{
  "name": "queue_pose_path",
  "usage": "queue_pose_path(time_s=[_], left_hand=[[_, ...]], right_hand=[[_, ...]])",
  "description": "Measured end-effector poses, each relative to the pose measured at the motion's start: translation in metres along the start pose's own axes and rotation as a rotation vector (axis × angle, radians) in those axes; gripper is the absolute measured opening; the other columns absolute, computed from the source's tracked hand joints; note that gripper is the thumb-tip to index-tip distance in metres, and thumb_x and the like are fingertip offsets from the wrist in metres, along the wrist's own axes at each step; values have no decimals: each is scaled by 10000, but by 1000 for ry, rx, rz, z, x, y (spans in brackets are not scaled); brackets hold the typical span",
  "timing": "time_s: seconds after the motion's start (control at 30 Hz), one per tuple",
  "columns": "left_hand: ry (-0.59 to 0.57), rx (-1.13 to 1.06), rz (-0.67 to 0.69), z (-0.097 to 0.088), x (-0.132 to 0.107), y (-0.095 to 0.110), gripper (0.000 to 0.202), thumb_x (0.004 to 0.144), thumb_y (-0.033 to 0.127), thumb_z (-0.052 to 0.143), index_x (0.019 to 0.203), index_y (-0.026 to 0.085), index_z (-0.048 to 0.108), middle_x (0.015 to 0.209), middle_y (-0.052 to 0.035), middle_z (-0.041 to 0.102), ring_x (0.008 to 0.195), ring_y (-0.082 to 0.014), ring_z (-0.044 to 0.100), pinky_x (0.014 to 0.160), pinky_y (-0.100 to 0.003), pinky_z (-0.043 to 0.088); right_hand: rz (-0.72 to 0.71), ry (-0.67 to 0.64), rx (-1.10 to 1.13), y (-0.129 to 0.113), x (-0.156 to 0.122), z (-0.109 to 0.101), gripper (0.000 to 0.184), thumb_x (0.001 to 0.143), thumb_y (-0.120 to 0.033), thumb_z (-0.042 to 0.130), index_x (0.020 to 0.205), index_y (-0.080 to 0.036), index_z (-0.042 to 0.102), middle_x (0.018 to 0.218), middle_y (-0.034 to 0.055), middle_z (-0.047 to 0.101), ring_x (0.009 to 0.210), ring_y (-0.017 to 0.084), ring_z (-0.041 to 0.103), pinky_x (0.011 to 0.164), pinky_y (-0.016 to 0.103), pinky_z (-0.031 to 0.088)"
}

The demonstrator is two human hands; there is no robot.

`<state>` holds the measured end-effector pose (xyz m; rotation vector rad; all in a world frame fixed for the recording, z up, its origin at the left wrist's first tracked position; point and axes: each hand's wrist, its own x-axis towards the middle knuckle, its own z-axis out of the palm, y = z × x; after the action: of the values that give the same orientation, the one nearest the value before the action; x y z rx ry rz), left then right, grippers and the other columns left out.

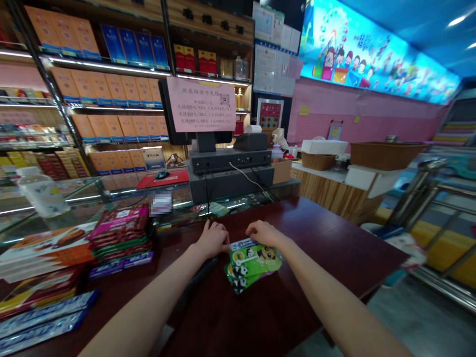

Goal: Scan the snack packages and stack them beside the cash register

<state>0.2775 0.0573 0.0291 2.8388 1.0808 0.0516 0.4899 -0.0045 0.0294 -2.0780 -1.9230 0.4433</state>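
Fingers (211, 229) of the left hand (213, 240) lie spread on the dark counter (308, 233), while those of the right hand (265, 234) curve loosely over the top edge of the green panda packets (253, 263) — neither hand clamps anything. The packets lie fanned on the counter between the hands, with the left hand's edge just touching them. Both forearms reach forward, palms down.

Furthest left, a glass display case (74, 198) holds rows of packets, and a plastic tub (41, 193) stands on it. Nearer, a stack of maroon snack packets (121, 233) sits on the counter. Beyond the hands stands a till (230, 161) under a pink sign (201, 104), with a cardboard box (281, 171) just beside it. Further right, a white box (323, 147) rests on a small wicker basket (318, 161) — the inside of a larger basket (385, 156) is hidden.
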Motion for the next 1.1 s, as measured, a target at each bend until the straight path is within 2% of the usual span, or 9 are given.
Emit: queue_pose_path(time_s=[0.23,0.33,0.5,0.57,0.67,0.77,0.93,1.1], left_hand=[[45,-24,-51,-3,8,-4,181,756,354,770,843,218,689,1034,-63,710,1157,-295,576,1155,-586,224],[72,-85,-85,-4,8,-6,137,773,311,748,835,221,663,907,-28,722,1073,-268,621,1139,-564,249],[164,-228,-137,-8,6,-12,98,790,283,706,841,227,644,834,3,716,981,-243,656,1135,-551,242],[206,-310,-154,-11,4,-18,96,793,293,685,848,227,641,831,3,714,934,-231,666,1081,-497,333],[265,-457,-165,-14,-1,-29,134,789,333,655,855,218,630,841,-11,712,846,-205,669,867,-355,470],[314,-602,-168,-16,-10,-43,194,762,378,652,845,209,606,798,-13,705,784,-191,667,717,-292,480],[381,-772,-173,-25,-39,-62,314,710,475,672,840,204,581,754,-13,705,742,-191,670,665,-285,480],[434,-839,-211,-36,-74,-81,396,663,543,693,826,200,583,707,-4,689,663,-180,642,614,-282,459]], right_hand=[[21,8,3,1,-3,-6,289,810,-151,653,1028,-303,767,1077,4,780,1069,221,695,873,319,466],[22,24,4,0,-4,-7,263,817,-164,661,1014,-302,767,1039,5,787,1053,222,699,863,323,456],[12,75,14,-4,-3,-9,224,848,-195,644,1010,-293,764,1026,2,787,1030,223,699,868,329,443],[-2,100,32,-6,-3,-10,222,860,-206,637,1024,-290,762,1023,1,785,1007,218,701,861,322,445],[-45,161,112,-12,-2,-11,210,856,-223,655,1024,-284,764,994,1,786,962,212,705,836,304,457],[-115,227,204,-21,-1,-9,184,849,-227,662,988,-276,772,977,0,787,947,215,705,843,303,472],[-248,285,330,-45,3,-2,201,853,-246,658,1027,-256,759,1002,8,785,952,219,709,887,324,490],[-384,318,375,-72,5,7,281,803,-217,694,1076,-257,741,1063,14,774,1002,230,699,930,354,493]])
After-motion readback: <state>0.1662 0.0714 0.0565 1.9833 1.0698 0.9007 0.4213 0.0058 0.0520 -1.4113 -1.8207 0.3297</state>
